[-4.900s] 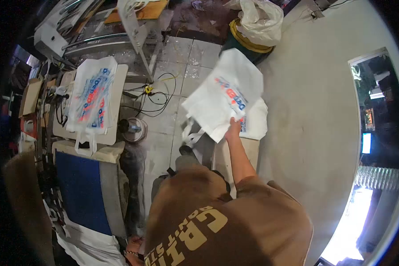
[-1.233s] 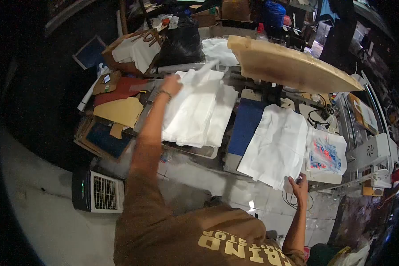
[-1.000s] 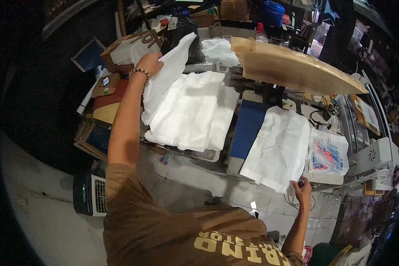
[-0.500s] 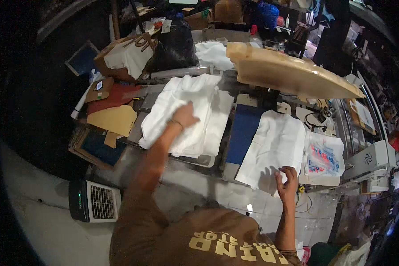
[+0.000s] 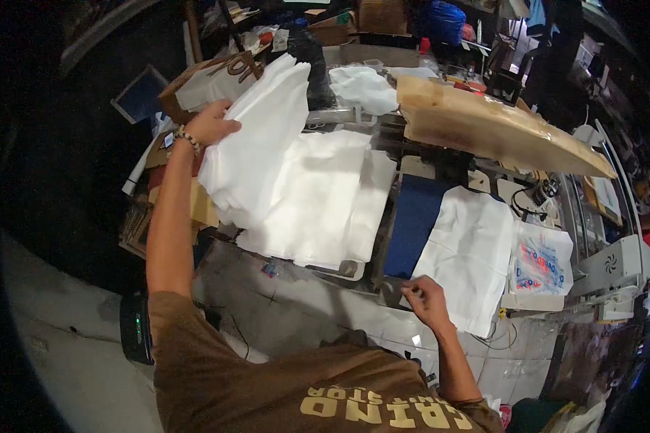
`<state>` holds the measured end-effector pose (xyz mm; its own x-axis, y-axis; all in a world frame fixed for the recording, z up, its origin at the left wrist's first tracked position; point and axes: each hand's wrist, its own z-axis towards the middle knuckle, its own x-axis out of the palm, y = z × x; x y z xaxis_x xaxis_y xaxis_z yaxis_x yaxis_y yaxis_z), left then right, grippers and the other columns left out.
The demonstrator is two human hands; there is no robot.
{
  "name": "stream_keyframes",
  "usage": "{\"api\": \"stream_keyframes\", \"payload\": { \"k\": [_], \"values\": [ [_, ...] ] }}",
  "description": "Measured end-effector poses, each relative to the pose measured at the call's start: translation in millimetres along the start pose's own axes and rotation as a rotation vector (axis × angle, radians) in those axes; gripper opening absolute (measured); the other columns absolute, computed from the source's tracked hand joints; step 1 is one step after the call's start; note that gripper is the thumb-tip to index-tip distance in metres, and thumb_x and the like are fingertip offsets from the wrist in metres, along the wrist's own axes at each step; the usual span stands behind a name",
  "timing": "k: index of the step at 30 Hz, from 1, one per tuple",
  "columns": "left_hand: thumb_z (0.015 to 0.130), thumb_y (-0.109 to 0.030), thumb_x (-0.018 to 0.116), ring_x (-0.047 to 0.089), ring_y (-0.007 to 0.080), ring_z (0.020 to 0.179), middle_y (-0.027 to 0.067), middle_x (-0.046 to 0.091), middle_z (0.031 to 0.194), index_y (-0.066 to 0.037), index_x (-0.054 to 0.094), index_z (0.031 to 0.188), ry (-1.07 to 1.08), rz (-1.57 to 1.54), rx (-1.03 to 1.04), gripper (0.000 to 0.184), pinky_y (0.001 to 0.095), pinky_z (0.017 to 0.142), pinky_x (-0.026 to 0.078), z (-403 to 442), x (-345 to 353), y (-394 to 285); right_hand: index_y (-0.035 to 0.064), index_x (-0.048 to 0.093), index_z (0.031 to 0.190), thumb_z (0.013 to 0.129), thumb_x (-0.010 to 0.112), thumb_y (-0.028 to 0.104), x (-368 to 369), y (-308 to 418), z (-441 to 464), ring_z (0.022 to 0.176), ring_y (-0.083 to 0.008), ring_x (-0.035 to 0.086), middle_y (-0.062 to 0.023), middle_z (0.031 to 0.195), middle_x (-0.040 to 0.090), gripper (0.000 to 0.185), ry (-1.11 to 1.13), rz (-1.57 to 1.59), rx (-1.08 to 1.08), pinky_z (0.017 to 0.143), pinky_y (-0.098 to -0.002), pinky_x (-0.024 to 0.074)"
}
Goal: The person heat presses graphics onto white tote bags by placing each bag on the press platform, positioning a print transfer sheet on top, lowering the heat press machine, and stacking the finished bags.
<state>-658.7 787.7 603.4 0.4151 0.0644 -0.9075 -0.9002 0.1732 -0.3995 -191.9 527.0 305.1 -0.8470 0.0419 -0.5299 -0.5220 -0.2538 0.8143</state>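
Observation:
My left hand [image 5: 213, 124] grips the left edge of a bunch of thin white sheets [image 5: 256, 137], raised and folded back toward the upper left. Beneath and beside them, the rest of the white pile [image 5: 318, 195] lies flat. Close to the lower left corner of a single white sheet [image 5: 469, 249] is my right hand [image 5: 427, 302], its fingers curled together; what they hold, if anything, is too small to tell. That sheet partly covers a blue board [image 5: 414, 224]. To its right lies a white bag with blue and red print [image 5: 542, 260].
A brown-covered panel [image 5: 498, 126] juts across behind the boards. At the back left stand a cardboard box [image 5: 177, 101] and a black plastic bag [image 5: 314, 68]. A metal frame with a white fan housing [image 5: 614, 263] is at the right. Cables [image 5: 498, 332] hang below the boards.
My left hand has gone from lying on the pile to holding several sheets up at the upper left. My right hand has moved left and its fingers have closed.

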Motion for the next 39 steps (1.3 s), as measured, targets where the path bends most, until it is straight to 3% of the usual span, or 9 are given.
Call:
{"api": "stream_keyframes", "payload": {
  "k": [3, 7, 9, 12, 19, 22, 28, 34, 39],
  "values": [
    [0.076, -0.025, 0.076, 0.068, 0.024, 0.087, 0.0167, 0.071, 0.1, 0.005, 0.058, 0.124, -0.051, -0.088, 0.058, 0.059, 0.0354, 0.08, 0.054, -13, 43, -11, 0.0004, 0.067, 0.116, 0.092, 0.072, 0.017, 44, -6, 47, 0.082, -0.0164, 0.063, -0.0074, 0.093, 0.067, 0.03, 0.048, 0.193, -0.014, 0.072, -0.0293, 0.0508],
    [0.073, -0.024, 0.078, 0.067, 0.044, 0.096, 0.0259, 0.069, 0.097, 0.005, 0.056, 0.116, 0.015, 0.124, 0.204, 0.056, 0.0487, 0.086, 0.054, -26, 139, -62, 0.0027, 0.051, 0.139, 0.099, 0.063, 0.031, 103, 1, 136, 0.103, -0.0227, 0.064, -0.0124, 0.121, 0.062, 0.05, 0.032, 0.606, 0.258, 0.085, -0.0358, 0.0536],
    [0.075, -0.03, 0.077, 0.066, 0.038, 0.101, 0.0262, 0.067, 0.106, 0.005, 0.042, 0.142, 0.247, 0.246, -0.005, 0.083, 0.0465, 0.086, 0.055, -43, 202, -99, 0.0035, 0.049, 0.141, 0.1, 0.062, 0.031, 113, 15, 170, 0.103, -0.0221, 0.064, -0.0118, 0.121, 0.061, 0.051, 0.001, 0.692, 0.287, 0.084, -0.0358, 0.0539],
    [0.072, -0.042, 0.081, 0.062, 0.0443, 0.105, 0.0275, 0.062, 0.113, 0.005, 0.036, 0.144, 0.201, 0.314, 0.028, 0.097, 0.0503, 0.084, 0.055, -75, 288, -105, 0.0063, 0.044, 0.143, 0.101, 0.059, 0.032, 114, 10, 197, 0.102, -0.0208, 0.063, -0.0113, 0.117, 0.06, 0.052, 0.058, 0.683, 0.275, 0.082, -0.0363, 0.0548],
    [0.066, -0.046, 0.086, 0.052, 0.0434, 0.122, 0.0339, 0.051, 0.131, 0.006, 0.04, 0.137, -0.008, 0.535, -0.269, 0.099, 0.053, 0.089, 0.053, -80, 301, -136, 0.0036, 0.054, 0.128, 0.104, 0.043, 0.05, 116, -9, 223, 0.1, -0.0233, 0.059, -0.0107, 0.117, 0.06, 0.054, 0.159, 1.039, 0.548, 0.088, -0.0402, 0.0496],
    [0.066, -0.042, 0.084, 0.057, 0.0376, 0.121, 0.0324, 0.058, 0.124, 0.006, 0.043, 0.136, 0.288, 0.157, -0.22, 0.095, 0.0472, 0.091, 0.053, -45, 274, -106, 0.0046, 0.059, 0.119, 0.103, 0.045, 0.051, 113, -12, 226, 0.093, -0.0212, 0.062, -0.009, 0.105, 0.065, 0.051, 0.127, 1.087, 0.501, 0.079, -0.0379, 0.0499],
    [0.061, -0.033, 0.084, 0.064, 0.0362, 0.111, 0.0231, 0.068, 0.117, 0.005, 0.061, 0.126, 0.365, -0.005, -0.122, 0.079, 0.0376, 0.098, 0.05, 1, 147, -12, 0.0074, 0.062, 0.119, 0.102, 0.054, 0.035, 102, -31, 225, 0.09, -0.0171, 0.063, -0.0062, 0.105, 0.066, 0.033, 0.156, 0.978, 0.506, 0.078, -0.0346, 0.0512],
    [0.066, -0.018, 0.085, 0.067, 0.0233, 0.1, 0.0144, 0.072, 0.108, 0.005, 0.066, 0.118, 0.105, -0.079, -0.191, 0.06, 0.0323, 0.091, 0.051, -19, 45, -29, 0.007, 0.061, 0.121, 0.1, 0.06, 0.035, 97, -44, 219, 0.091, -0.0153, 0.063, -0.0046, 0.106, 0.066, 0.035, 0.233, 0.884, 0.505, 0.08, -0.0332, 0.051],
    [0.068, -0.017, 0.085, 0.065, 0.0201, 0.096, 0.0134, 0.072, 0.106, 0.005, 0.068, 0.112, 0.246, -0.284, -0.158, 0.052, 0.0323, 0.086, 0.051, 3, 32, 18, 0.0068, 0.063, 0.118, 0.099, 0.061, 0.036, 120, -44, 233, 0.086, -0.0168, 0.064, -0.0063, 0.103, 0.066, 0.035, 0.21, 0.893, 0.462, 0.077, -0.0343, 0.0527]
  ]
}}
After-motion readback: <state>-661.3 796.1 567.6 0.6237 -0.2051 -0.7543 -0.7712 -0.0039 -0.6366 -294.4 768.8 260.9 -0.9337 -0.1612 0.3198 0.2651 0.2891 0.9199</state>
